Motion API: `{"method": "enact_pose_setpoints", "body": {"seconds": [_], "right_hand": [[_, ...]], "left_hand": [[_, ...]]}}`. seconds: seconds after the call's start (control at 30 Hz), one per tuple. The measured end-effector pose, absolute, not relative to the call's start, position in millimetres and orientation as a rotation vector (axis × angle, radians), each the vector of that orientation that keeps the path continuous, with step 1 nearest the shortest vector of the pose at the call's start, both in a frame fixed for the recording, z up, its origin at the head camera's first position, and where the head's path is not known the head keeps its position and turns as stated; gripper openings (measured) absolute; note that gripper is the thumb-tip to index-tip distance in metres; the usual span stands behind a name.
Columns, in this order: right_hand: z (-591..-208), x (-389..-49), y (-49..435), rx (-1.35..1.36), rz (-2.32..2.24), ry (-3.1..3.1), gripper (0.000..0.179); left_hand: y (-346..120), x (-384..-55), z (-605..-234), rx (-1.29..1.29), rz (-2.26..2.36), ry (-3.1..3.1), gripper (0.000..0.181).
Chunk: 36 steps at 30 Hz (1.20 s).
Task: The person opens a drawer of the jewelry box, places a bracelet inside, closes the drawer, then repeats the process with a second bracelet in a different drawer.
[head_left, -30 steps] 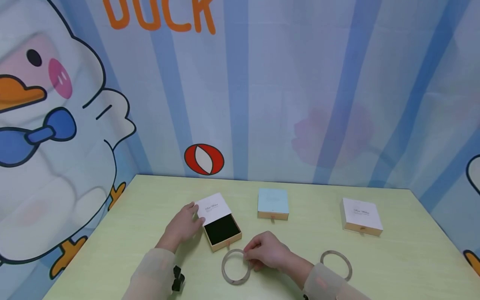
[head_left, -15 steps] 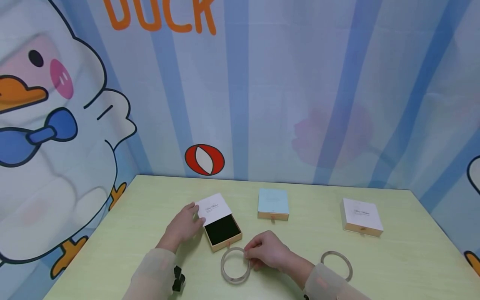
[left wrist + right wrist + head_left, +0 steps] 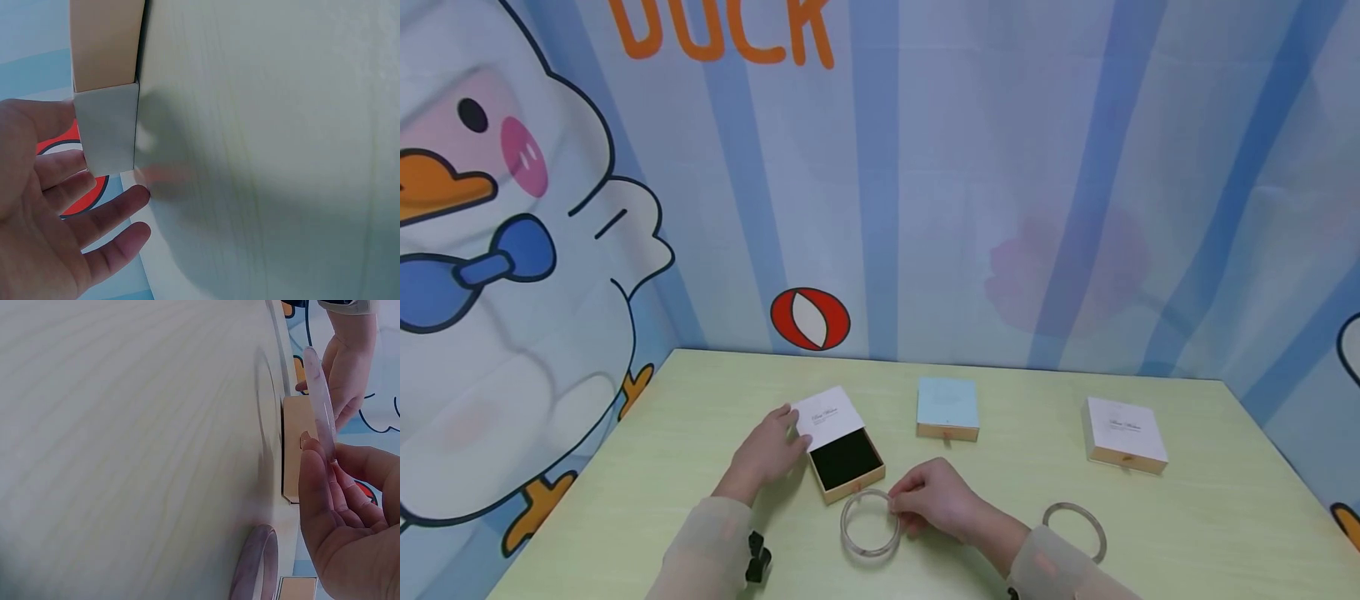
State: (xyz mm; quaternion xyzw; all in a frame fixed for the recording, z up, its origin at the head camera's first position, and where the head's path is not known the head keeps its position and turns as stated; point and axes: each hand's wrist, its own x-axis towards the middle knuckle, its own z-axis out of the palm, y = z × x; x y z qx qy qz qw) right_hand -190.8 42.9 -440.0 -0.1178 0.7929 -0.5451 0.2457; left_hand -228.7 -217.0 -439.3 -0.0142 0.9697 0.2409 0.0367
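My left hand holds the white sleeve of a small drawer box at its left side. In the left wrist view, the thumb and nearest fingers touch the sleeve; the other fingers stand apart. The box's drawer is pulled partly out toward me, showing a black lining. Between thumb and fingers, my right hand pinches a pale translucent bangle in front of the drawer. The right wrist view shows this bangle above the tabletop, its shadow below. A second bangle lies beside the right forearm.
A light blue box stands at the table's back middle. Another white box is farther right; both are closed. Behind the pale yellow table hangs a printed blue curtain.
The right hand has raised the pinched bangle a little, tilting it and moving it slightly toward the box. The left hand and the box have stayed in place.
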Motion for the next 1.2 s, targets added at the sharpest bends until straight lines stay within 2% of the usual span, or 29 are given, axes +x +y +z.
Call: {"method": "enact_pose_setpoints", "body": {"seconds": [1.2], "right_hand": [[-437.4, -194.8, 38.7, -0.269, -1.568, 2.196, 0.018]], "left_hand": [[-216.4, -228.0, -438.8, -0.049, 0.741, 2.983, 0.059]]}}
